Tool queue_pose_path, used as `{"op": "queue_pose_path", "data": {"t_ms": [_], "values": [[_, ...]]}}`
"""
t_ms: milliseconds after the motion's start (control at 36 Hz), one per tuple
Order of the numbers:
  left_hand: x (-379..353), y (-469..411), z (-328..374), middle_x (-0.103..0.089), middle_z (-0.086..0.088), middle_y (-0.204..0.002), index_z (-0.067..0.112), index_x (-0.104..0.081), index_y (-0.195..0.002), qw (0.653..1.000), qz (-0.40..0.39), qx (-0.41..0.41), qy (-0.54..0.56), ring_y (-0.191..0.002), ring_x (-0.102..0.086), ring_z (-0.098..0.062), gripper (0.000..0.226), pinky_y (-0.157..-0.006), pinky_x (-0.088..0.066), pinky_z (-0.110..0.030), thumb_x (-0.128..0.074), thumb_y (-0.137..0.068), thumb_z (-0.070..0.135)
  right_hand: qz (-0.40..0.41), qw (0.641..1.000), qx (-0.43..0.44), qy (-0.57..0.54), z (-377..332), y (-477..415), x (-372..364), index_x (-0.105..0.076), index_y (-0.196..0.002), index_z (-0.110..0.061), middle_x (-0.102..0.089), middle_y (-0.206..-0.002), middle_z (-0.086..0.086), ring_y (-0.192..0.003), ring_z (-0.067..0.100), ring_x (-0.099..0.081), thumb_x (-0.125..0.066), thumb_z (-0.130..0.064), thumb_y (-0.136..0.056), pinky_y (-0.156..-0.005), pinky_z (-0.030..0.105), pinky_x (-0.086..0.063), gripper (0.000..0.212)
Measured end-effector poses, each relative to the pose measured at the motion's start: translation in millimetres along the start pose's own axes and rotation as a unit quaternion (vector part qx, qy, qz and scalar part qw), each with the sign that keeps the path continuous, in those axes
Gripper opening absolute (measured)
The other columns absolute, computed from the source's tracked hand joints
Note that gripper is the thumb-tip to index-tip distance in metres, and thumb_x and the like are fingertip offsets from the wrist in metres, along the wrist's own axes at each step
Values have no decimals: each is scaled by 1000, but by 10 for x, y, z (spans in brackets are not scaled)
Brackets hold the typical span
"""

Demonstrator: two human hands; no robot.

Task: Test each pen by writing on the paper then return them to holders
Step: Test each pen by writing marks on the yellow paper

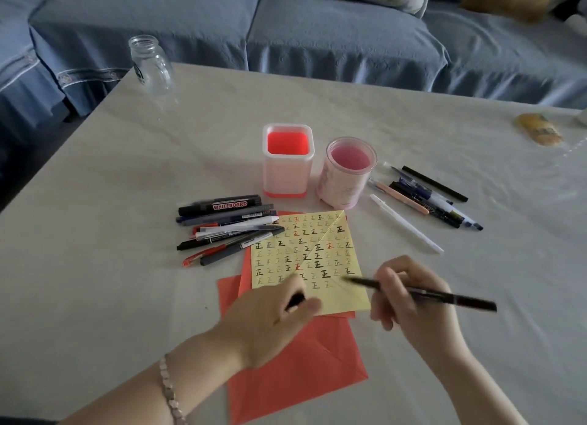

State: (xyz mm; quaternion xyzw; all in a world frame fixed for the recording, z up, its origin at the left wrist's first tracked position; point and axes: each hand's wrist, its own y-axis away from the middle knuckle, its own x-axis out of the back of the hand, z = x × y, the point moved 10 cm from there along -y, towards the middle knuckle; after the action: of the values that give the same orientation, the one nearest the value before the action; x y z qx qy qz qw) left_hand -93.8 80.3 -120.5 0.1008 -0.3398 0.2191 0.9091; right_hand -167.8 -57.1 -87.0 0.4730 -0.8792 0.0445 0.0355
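My right hand (409, 301) grips a thin black pen (444, 296), its tip just above the lower right of the yellow paper (305, 259), which is covered with rows of written marks. My left hand (273, 316) rests at the paper's lower left edge and holds a small black piece (295, 301), apparently the pen's cap. Two holders stand behind the paper with no pens in them: a square red-and-white holder (287, 161) and a round pink holder (346, 173). One pile of pens (228, 227) lies left of the paper, another pile of pens (425, 196) lies to the right.
Red paper sheets (295, 370) lie under the yellow one. A lone white pen (406, 224) lies right of the paper. A glass jar (151, 64) stands at the table's far left corner, a yellow object (538, 129) at the far right. A blue sofa (317, 27) runs behind the table.
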Motion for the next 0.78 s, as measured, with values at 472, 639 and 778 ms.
{"op": "queue_pose_path", "data": {"t_ms": [472,639,778], "values": [[503,316,-716,-59,-4,-88,9,-64,-92,913,246,64,-320,-81,-57,-27,10,-79,-31,-31,-59,-85,14,-92,854,72,507,796,-61,-444,-47,-126,-20,-36,-147,-1,-140,9,-2,-6,-75,-79,-116,34,3,83],[502,296,-748,-61,-5,-86,7,-66,-88,915,243,61,-316,-80,-58,-27,19,-79,-31,-31,-74,-72,3,-81,844,83,523,753,11,-599,-49,-124,-20,-43,-143,3,-139,14,-12,-16,-68,-86,-114,34,2,69],[466,270,-657,-58,-8,-102,7,-60,-103,928,248,50,-273,-97,-49,-22,27,-88,-34,-34,-42,-89,22,-23,868,82,489,644,-9,-416,-56,-118,-18,-52,-136,5,-134,20,-37,-36,-61,-84,-114,42,-15,58]]}}
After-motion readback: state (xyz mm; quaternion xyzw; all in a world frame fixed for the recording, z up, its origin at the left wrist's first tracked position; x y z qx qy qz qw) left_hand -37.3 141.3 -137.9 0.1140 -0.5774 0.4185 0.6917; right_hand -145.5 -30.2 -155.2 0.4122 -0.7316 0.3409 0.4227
